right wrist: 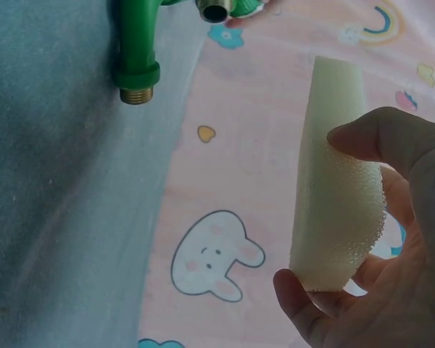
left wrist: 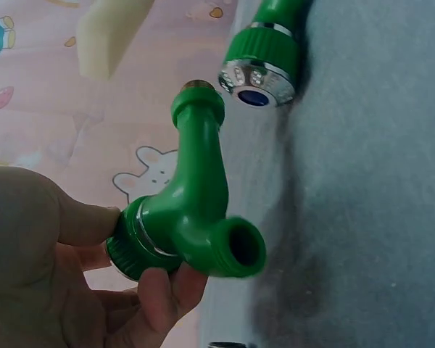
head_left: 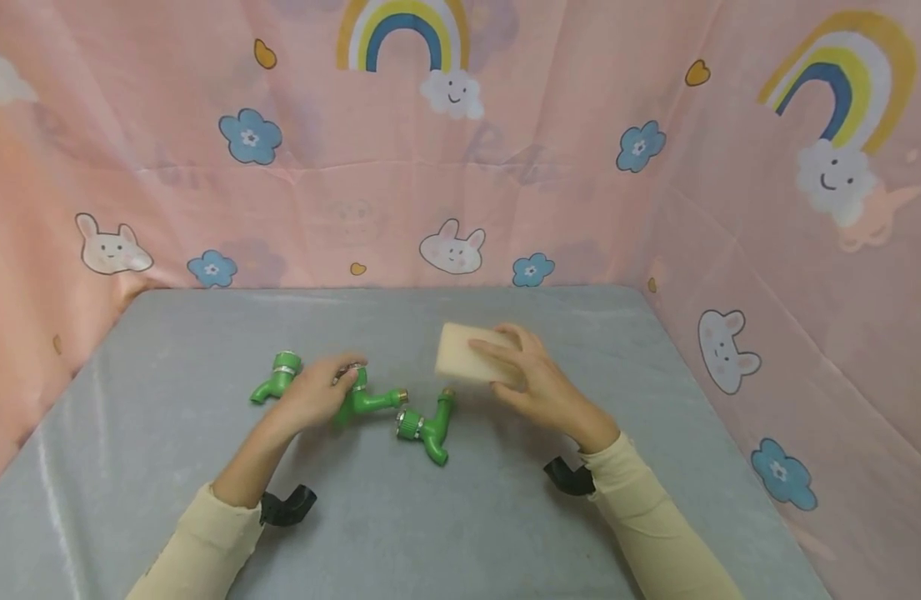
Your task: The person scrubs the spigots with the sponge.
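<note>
My left hand [head_left: 321, 390] grips a green faucet [left wrist: 196, 181] by its ribbed knob, and in the left wrist view its spout opening faces the camera. The brass threaded end of this faucet points right in the head view. In my right hand [head_left: 538, 379] is a pale cream sponge [head_left: 468, 354], pinched between thumb and fingers above the table. A second green faucet [head_left: 433, 429] lies on the table between the hands, its threaded end [right wrist: 136, 94] close to the sponge in the head view. Left of my left hand lies a third green faucet [head_left: 278, 377].
The grey table [head_left: 460, 525] meets a pink patterned curtain [head_left: 317, 200] at the back and sides. Black wrist mounts [head_left: 287, 506] stick out from both wrists, near the cream sleeves [head_left: 205, 542].
</note>
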The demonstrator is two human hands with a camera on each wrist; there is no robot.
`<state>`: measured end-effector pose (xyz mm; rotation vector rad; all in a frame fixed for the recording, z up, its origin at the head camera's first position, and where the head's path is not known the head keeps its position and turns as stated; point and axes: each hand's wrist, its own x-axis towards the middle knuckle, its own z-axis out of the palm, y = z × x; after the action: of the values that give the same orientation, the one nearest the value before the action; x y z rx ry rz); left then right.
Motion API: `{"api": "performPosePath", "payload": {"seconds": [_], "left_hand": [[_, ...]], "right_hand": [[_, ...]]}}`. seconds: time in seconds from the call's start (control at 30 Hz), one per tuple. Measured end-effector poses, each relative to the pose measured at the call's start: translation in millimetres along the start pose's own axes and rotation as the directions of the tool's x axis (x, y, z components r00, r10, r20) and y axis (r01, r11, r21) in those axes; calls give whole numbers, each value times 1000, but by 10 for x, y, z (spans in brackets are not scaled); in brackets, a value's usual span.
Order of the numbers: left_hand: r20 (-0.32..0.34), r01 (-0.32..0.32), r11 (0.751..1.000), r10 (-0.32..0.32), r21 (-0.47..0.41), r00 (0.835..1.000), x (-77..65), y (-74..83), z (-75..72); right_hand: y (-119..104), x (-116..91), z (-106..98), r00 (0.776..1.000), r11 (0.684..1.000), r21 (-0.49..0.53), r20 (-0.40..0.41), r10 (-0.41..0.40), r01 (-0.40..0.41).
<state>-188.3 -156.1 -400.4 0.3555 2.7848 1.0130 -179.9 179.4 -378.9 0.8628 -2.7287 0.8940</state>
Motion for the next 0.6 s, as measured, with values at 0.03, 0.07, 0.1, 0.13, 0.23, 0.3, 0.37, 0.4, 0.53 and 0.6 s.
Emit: {"api": "performPosePath", "payload": {"seconds": [0.03, 0.07, 0.1, 0.13, 0.23, 0.3, 0.37, 0.4, 0.53, 0.6], "left_hand": [[6, 6, 1000, -6, 9, 1000, 10, -21, 14], [11, 11, 1000, -12, 21, 1000, 17, -38, 26], [13, 18, 999, -18, 33, 1000, 24, -58, 39], [17, 27, 999, -27, 39, 999, 30, -77, 55], [25, 35, 998, -36, 50, 999, 38, -117, 93], [30, 41, 998, -42, 48, 999, 39, -136, 111], [32, 45, 998, -47, 43, 998, 40, -152, 124], [32, 45, 998, -46, 49, 998, 40, -154, 128], [28, 53, 996, -55, 69, 998, 31, -156, 112], [32, 53, 996, -56, 78, 998, 19, -140, 82]], "right_hand": [[2, 0, 1, 1000, 1000, 0, -1, -1, 1], [5, 1, 6, 1000, 1000, 1, 1, 1, -1], [5, 1, 6, 1000, 1000, 3, 4, 4, -4], [7, -3, 5, 1000, 1000, 6, 7, 7, -7], [9, -8, 7, 1000, 1000, 8, 19, 14, -15], [7, -10, 6, 1000, 1000, 12, 24, 19, -20], [4, -7, 9, 1000, 1000, 8, 25, 16, -16], [6, -5, 11, 1000, 1000, 9, 25, 14, -14], [6, 2, 18, 1000, 1000, 8, 15, -3, 3], [12, 2, 25, 1000, 1000, 9, 3, -11, 11]]}}
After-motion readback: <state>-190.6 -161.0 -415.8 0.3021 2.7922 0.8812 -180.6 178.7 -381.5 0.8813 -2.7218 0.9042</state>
